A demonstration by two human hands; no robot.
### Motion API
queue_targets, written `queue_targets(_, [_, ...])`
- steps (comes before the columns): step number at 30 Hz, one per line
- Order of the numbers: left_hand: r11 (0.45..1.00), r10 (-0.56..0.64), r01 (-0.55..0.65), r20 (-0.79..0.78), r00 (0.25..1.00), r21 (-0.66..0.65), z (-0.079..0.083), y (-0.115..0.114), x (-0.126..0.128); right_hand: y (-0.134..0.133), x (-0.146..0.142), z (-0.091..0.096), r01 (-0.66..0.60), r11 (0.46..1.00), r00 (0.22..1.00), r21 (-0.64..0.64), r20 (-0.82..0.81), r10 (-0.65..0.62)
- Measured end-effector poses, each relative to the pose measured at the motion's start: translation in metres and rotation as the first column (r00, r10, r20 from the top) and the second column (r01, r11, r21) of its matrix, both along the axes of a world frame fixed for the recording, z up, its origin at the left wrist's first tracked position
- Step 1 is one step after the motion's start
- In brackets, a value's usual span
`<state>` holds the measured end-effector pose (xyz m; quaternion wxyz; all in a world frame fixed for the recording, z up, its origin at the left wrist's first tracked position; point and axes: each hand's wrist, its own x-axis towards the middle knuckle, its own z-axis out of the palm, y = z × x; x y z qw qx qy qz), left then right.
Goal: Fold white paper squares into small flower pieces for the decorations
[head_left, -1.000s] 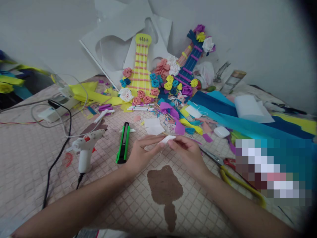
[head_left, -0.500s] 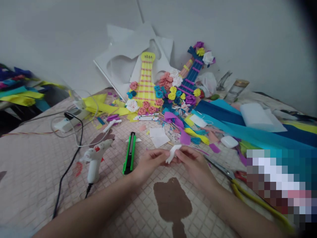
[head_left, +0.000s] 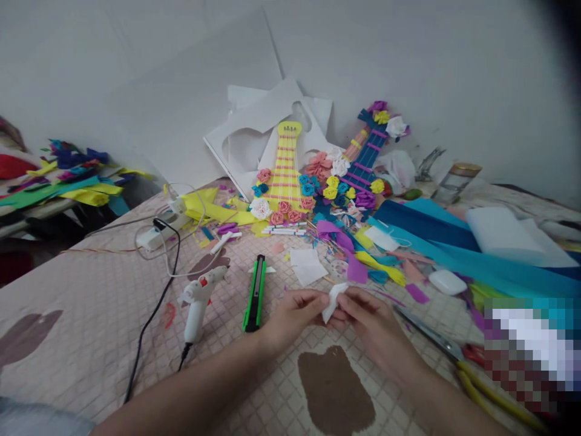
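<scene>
My left hand (head_left: 290, 318) and my right hand (head_left: 374, 324) meet low over the patterned bedspread (head_left: 91, 315). Both pinch a small folded piece of white foam (head_left: 333, 301) between thumb and fingers. The piece stands nearly upright between the fingertips. A green utility knife (head_left: 255, 292) lies just left of my left hand. A white hot glue gun (head_left: 197, 303) stands farther left with its black cord trailing toward me. Yellow-handled scissors (head_left: 472, 375) lie to the right of my right wrist.
Two foam guitars, one yellow (head_left: 285, 172) and one blue (head_left: 365, 160), lean on the wall among paper flowers. White cut-out boards (head_left: 254, 127) stand behind them. Blue foam sheets (head_left: 436, 236), a white square scrap (head_left: 307, 265), a power strip (head_left: 157, 233) and a glass jar (head_left: 454, 181) surround the hands.
The camera has tilted up and left, so everything sits lower and farther right. The white piece has turned from lying flat to nearly upright between my fingers.
</scene>
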<state>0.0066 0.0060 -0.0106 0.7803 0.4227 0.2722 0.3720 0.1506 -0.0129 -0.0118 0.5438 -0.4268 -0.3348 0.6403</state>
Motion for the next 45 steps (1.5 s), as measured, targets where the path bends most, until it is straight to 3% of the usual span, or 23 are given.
queue_targets(4, [0.994,0.011,-0.005,-0.054,0.998,0.112,0.0022,-0.0002,-0.0005,-0.0002,-0.0012,0.002,-0.056,0.997,0.998,0.049,-0.002,0.056])
queue_targets(9, [0.991,0.0,0.01,-0.068,0.998,0.137,0.0013,0.0005,-0.002,-0.0012,-0.0009,0.0035,-0.056,0.997,0.998,0.045,0.017,0.055])
queue_targets(21, [0.96,0.108,-0.041,-0.228,0.968,0.277,0.0037,-0.0003,-0.0021,-0.0016,-0.0005,0.0015,-0.047,0.996,0.993,0.074,0.108,0.039])
queue_targets(28, [0.948,0.14,-0.034,-0.321,0.936,0.316,0.0012,-0.0002,-0.0041,-0.0018,0.0012,0.0018,-0.037,0.993,0.972,0.114,0.234,0.009])
queue_targets(35, [0.969,0.062,0.016,-0.304,0.951,0.246,0.0024,-0.0013,-0.0043,-0.0041,-0.0008,0.0042,-0.036,0.994,0.97,0.106,0.243,0.009])
queue_targets(40, [0.959,0.057,0.036,-0.316,0.947,0.282,0.0032,-0.0022,-0.0038,-0.0068,-0.001,0.0085,-0.108,0.988,0.935,0.106,0.348,0.065])
queue_targets(45, [0.96,0.087,0.002,-0.306,0.948,0.279,0.003,-0.0016,-0.0032,-0.0081,0.0008,0.0099,-0.181,0.961,0.865,0.21,0.498,0.055])
